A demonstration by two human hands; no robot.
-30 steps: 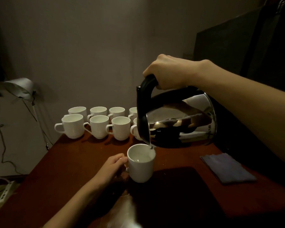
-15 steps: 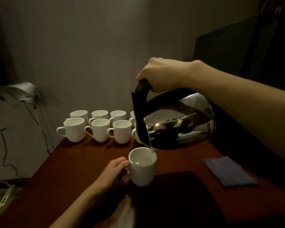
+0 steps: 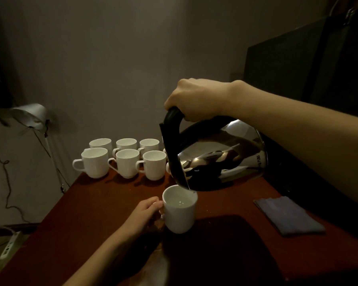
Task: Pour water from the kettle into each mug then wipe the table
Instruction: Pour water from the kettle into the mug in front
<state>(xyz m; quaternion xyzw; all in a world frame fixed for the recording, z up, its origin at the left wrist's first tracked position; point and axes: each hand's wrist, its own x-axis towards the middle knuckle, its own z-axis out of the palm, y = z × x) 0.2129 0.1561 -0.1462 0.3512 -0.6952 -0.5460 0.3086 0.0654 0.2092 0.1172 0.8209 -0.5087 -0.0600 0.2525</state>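
My right hand (image 3: 196,99) grips the black handle of a shiny steel kettle (image 3: 221,155), which is tilted with its spout over a white mug (image 3: 180,211). A thin stream of water runs into the mug, which holds some water. My left hand (image 3: 143,215) holds this mug by its handle on the dark red table (image 3: 87,213). Several more white mugs (image 3: 125,163) stand in two rows at the table's far edge; the rightmost ones are hidden behind the kettle. A folded blue-grey cloth (image 3: 287,216) lies on the table to the right.
A silver desk lamp (image 3: 32,115) with trailing cables stands off the table's left side, and a power strip (image 3: 9,244) lies on the floor below. A grey wall is behind the mugs. A large dark panel (image 3: 298,65) rises at the right.
The kettle and my right hand have sunk slightly and shifted left over the mug. The water level in the mug has risen. My left hand stays on the mug handle.
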